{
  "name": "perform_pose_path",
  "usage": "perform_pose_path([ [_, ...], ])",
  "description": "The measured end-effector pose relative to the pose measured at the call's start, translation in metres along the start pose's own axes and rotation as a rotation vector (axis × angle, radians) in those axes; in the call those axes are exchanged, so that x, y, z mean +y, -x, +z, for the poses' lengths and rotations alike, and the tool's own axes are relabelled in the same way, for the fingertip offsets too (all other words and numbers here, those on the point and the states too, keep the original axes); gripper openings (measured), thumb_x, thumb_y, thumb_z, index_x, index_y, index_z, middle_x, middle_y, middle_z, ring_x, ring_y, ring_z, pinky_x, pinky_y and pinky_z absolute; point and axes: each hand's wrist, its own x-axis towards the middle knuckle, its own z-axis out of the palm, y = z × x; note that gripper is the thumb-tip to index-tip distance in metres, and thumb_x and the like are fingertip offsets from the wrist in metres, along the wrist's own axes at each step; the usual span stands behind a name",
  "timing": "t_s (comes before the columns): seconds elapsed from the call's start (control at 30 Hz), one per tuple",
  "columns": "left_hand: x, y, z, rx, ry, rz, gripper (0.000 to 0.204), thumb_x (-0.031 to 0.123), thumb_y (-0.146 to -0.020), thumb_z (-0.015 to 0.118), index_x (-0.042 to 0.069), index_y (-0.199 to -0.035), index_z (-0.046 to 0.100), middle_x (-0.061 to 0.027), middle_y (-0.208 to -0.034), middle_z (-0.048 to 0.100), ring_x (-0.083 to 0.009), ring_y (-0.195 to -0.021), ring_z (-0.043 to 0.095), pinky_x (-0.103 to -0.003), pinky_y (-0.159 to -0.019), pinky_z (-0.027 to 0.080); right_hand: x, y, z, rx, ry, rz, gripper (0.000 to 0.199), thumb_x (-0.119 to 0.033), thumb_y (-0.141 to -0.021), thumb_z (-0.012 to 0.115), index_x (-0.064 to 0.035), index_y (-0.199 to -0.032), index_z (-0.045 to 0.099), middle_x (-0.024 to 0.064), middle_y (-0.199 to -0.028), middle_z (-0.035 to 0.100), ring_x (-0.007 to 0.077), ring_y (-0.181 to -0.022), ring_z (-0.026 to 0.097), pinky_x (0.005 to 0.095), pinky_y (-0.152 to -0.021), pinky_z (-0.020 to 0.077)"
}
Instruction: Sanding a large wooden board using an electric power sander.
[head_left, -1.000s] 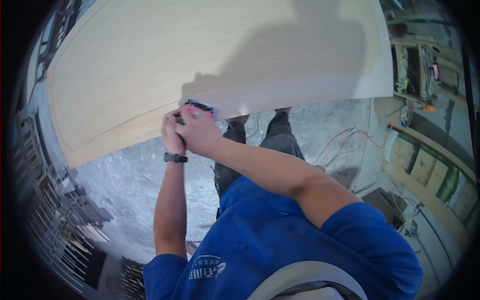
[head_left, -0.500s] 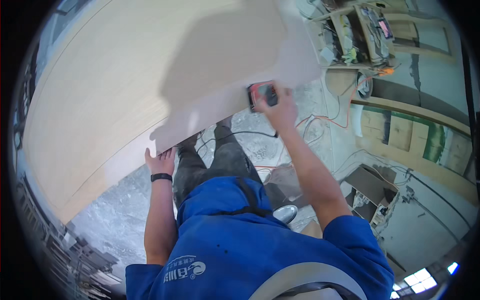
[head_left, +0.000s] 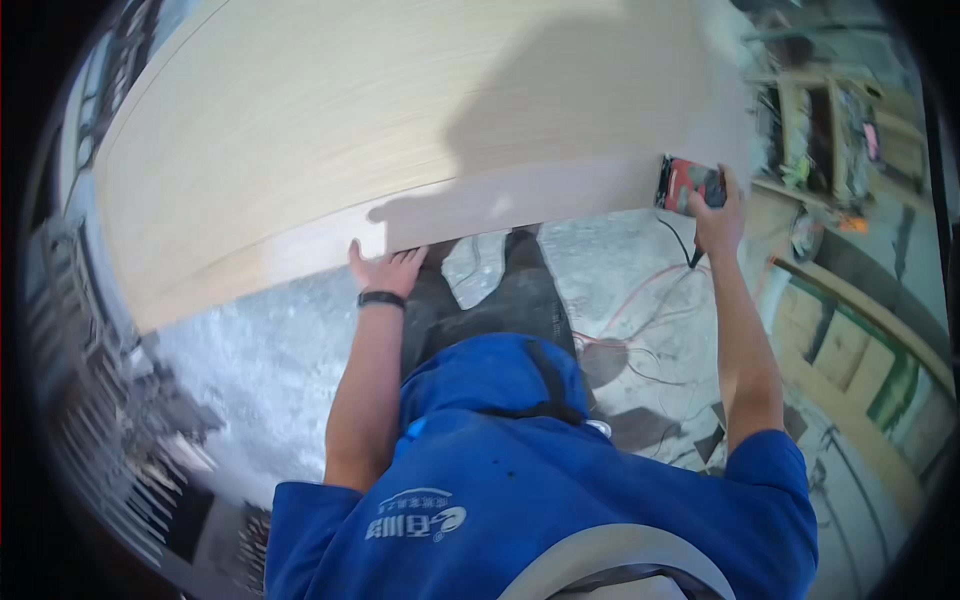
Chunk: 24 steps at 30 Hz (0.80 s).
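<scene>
A large pale wood panel [head_left: 380,130] lies flat in front of me, filling the upper half of the view. My left hand [head_left: 385,268] rests open against its near edge, a black band on the wrist. My right hand [head_left: 718,215] reaches far to the right and grips a small red and black power tool [head_left: 685,182] held on the panel's edge near its right corner. A dark cord hangs down from the tool.
The floor [head_left: 250,360] under the panel is covered in pale dust and shavings. Red and black cables [head_left: 640,310] trail on the floor at right. Wooden frames and stacked boards [head_left: 850,350] stand at right; dark scrap pieces [head_left: 120,450] lie at lower left.
My right hand has run the tool rightward along the panel's edge, from beside my left hand to near the right corner. My left hand let go of the tool and stayed on the edge.
</scene>
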Motion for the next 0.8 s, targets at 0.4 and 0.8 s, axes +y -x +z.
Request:
perform_pose_path([
  [0.4,0.084,0.007,-0.04,-0.008,0.179,0.242,0.112,0.065,-0.087,0.059,-0.011,-0.155,0.012,-0.0246,-0.164,0.018,-0.0391,-0.153,0.018,-0.054,-0.125,0.016,-0.253,0.184,0.131,-0.557,-0.149,-0.417,0.067,-0.024,-0.07,0.078,-0.0312,-0.133,0.057,0.0159,-0.127,0.056,0.0396,-0.108,0.064,0.0496,-0.082,0.0571],
  [0.8,0.162,-0.04,-0.036,0.21,0.041,0.458,0.095,0.058,-0.088,0.058,-0.007,-0.151,0.03,-0.0213,-0.154,0.036,-0.0358,-0.143,0.037,-0.055,-0.119,0.032,-0.273,0.183,0.171,-0.438,-0.207,-0.464,0.068,-0.021,-0.069,0.079,-0.0294,-0.133,0.057,0.0192,-0.127,0.055,0.0373,-0.101,0.067,0.047,-0.076,0.0591],
])
